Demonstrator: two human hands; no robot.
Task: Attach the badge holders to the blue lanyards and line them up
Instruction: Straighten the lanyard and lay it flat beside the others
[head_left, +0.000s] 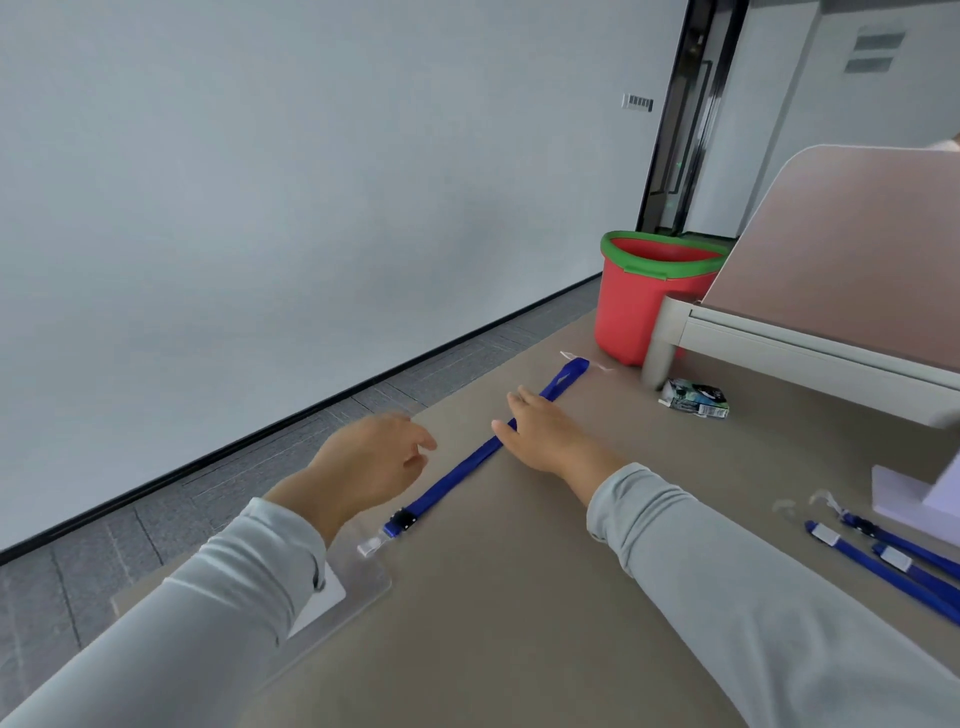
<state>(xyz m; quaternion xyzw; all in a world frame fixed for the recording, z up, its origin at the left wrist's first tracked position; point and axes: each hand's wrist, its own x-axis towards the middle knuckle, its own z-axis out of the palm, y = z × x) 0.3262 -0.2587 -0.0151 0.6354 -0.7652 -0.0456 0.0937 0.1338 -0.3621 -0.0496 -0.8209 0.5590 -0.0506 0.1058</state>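
Note:
A blue lanyard (457, 467) lies stretched out straight on the brown table (519, 597), its clip end joined to a clear badge holder (358, 582) partly hidden under my left sleeve. My right hand (545, 434) lies flat on the strap's middle with straight fingers. My left hand (374, 462) hovers just left of the strap, fingers loosely curled and holding nothing. Several more blue lanyards (883, 561) with clear clips lie at the right edge.
A red bucket with a green rim (644, 301) stands beyond the table's far end. A grey desk with a pink partition (831, 291) is at the right, with a small printed packet (693, 397) at its leg and a lilac stand (904, 493).

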